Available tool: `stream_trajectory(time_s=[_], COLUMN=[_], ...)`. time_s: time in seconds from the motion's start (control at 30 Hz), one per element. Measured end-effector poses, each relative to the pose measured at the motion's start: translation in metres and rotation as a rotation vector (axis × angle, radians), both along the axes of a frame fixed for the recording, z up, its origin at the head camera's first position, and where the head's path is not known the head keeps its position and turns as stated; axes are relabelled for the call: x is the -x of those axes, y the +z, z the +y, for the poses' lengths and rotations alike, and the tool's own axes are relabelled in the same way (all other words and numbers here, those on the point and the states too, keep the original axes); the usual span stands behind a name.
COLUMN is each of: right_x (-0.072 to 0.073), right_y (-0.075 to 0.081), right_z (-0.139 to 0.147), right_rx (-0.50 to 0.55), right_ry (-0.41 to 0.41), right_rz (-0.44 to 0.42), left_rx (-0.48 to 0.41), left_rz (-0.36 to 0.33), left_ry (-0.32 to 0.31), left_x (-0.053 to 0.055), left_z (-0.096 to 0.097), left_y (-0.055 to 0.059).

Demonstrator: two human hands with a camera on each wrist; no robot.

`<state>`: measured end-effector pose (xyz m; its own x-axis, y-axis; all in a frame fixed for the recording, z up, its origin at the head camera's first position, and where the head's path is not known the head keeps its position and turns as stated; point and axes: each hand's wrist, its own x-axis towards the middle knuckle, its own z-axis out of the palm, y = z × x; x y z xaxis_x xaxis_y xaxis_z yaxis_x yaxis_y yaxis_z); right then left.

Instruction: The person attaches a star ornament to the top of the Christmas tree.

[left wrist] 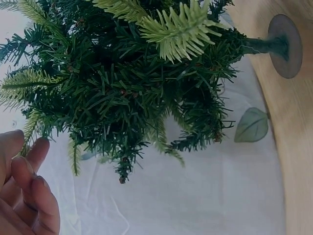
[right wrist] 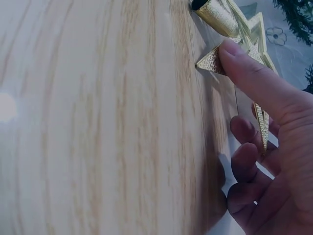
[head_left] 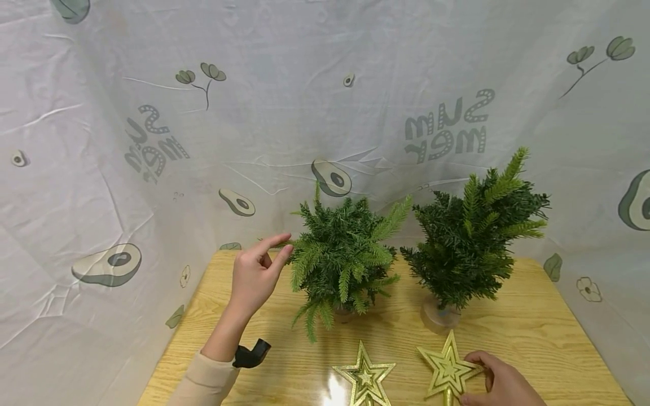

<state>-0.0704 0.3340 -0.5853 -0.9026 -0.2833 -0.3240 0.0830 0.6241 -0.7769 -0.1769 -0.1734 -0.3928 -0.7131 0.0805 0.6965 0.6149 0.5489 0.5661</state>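
My left hand (head_left: 254,276) is at the left side of a small artificial Christmas tree (head_left: 347,254), thumb and index finger pinching the tip of a light green branch (left wrist: 30,129). In the left wrist view the tree's round wooden base (left wrist: 287,46) shows at the right. At the front right, my right hand (head_left: 500,380) grips a gold star tree topper (head_left: 449,367) by its right-hand points. The right wrist view shows the thumb on one point and the topper's hollow stem (right wrist: 212,14) above. A second gold star topper (head_left: 364,376) lies to its left on the table.
Another artificial tree (head_left: 467,237) leans to the right on a round wooden base (head_left: 439,316), behind the held star. The wooden table (head_left: 553,327) meets a white avocado-print sheet (head_left: 284,113) at the back and sides. A black strap (head_left: 251,354) circles the left wrist.
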Motion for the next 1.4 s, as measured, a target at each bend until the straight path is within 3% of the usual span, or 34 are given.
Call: stream_trajectory(time_s=[0.33,0.7,0.83,1.0,1.13,1.4], right_x=[-0.003,-0.01,-0.014,-0.019,-0.022,-0.026], right_y=[0.002,0.0,0.003,0.013,0.024,0.042], right_z=[-0.015,-0.021,-0.023,-0.029,-0.032,-0.036], right_rx=[-0.077,0.068,0.112,0.09,0.074,0.054], right_ry=[-0.24,-0.43,-0.495,-0.574,-0.628,-0.658], right_rz=[0.015,0.068,0.124,0.266,0.327,0.421], left_rx=[-0.014,-0.013,-0.014,-0.023,-0.031,-0.053], left_rz=[0.001,0.001,0.002,-0.009,-0.015,-0.031], left_ry=[-0.012,-0.011,-0.004,-0.001,-0.006,-0.004], left_x=[0.001,0.0,-0.001,-0.002,-0.003,-0.003], left_z=[0.0,0.0,0.0,0.0,0.0,-0.001], left_y=[-0.002,-0.004,-0.005,-0.004,-0.005,-0.007])
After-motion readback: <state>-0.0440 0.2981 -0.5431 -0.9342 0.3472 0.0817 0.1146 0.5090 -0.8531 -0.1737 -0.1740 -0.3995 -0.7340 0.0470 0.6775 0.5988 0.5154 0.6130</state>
